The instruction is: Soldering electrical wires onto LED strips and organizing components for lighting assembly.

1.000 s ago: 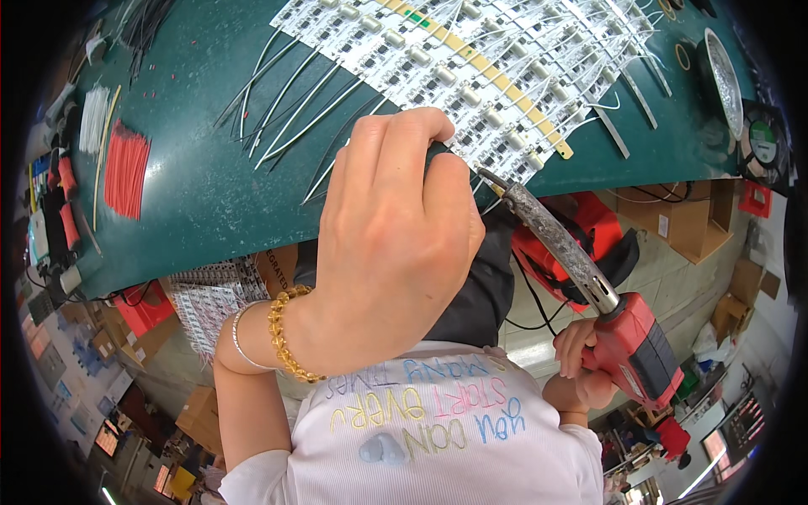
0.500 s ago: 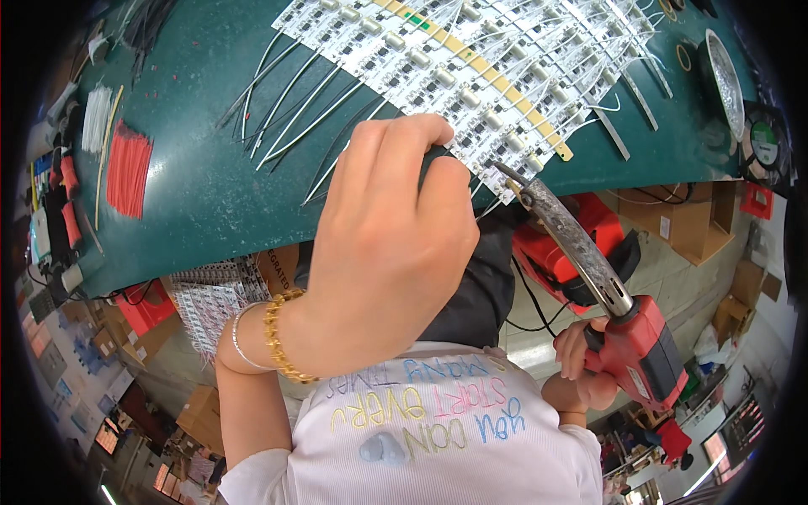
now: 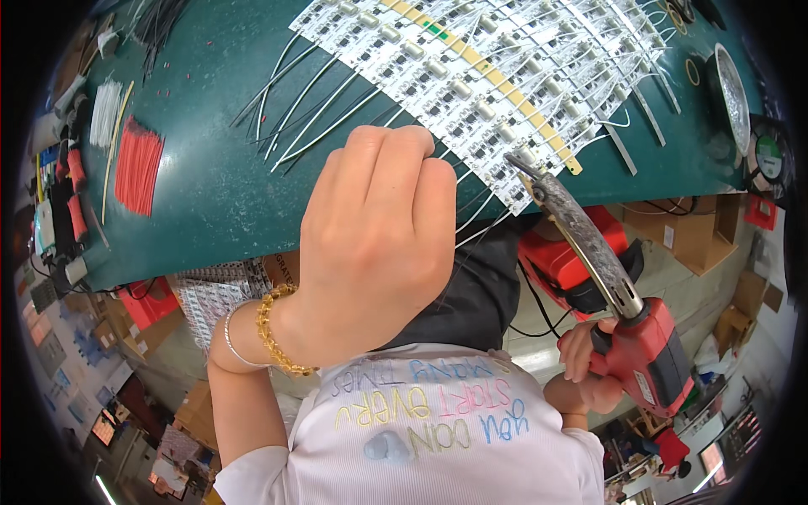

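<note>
My right hand (image 3: pixel 589 370) is wrapped round the red-and-black grip of a soldering gun (image 3: pixel 593 248). Its tip rests at, or just above, the near right corner of a panel of white circuit boards (image 3: pixel 454 109); contact is hard to judge. My left hand (image 3: pixel 379 219) is closed, fingers curled down, over the bench edge left of that corner. It covers its own fingertips and whatever they may hold. Black and white wires (image 3: pixel 316 118) stick out from the panel's left edge, and several thin ones hang near my left hand. A yellow strip (image 3: pixel 505 84) lies across the panel.
Bundles of red wires (image 3: pixel 139 168) and white wires (image 3: pixel 104 114) lie on the green bench (image 3: pixel 210 194) at left. A metal dish (image 3: pixel 728 101) and a solder spool (image 3: pixel 766 156) sit at far right. Below the bench are a red stool (image 3: pixel 572 257) and a cardboard box (image 3: pixel 690 227).
My left hand has drawn back from the panel's edge, slightly left, and its fingers are curled tighter. The gun's tip remains by the corner; the whole view has shifted a little.
</note>
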{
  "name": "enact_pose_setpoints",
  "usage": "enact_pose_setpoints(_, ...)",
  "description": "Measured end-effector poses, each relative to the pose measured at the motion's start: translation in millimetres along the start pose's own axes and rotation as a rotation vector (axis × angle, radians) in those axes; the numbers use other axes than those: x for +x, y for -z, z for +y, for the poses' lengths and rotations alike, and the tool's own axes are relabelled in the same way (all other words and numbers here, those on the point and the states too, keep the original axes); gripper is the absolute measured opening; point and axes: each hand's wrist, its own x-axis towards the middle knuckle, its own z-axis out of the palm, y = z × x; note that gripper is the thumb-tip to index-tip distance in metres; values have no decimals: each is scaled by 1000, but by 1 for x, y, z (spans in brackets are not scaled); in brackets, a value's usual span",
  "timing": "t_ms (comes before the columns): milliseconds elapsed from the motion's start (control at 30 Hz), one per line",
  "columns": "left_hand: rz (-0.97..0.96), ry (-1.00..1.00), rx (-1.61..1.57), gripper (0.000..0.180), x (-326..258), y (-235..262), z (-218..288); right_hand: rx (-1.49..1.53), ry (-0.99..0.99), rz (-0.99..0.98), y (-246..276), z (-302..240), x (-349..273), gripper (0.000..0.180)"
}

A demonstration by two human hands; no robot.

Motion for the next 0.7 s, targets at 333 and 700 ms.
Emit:
enact_pose_setpoints(333,18,47,-101,21,2,-3,-4,-94,-195,372,-24,1,-1,45)
enact_pose_setpoints(700,-37,94,-209,20,5,5,-4,1,-259,370,-25,-8,1,84)
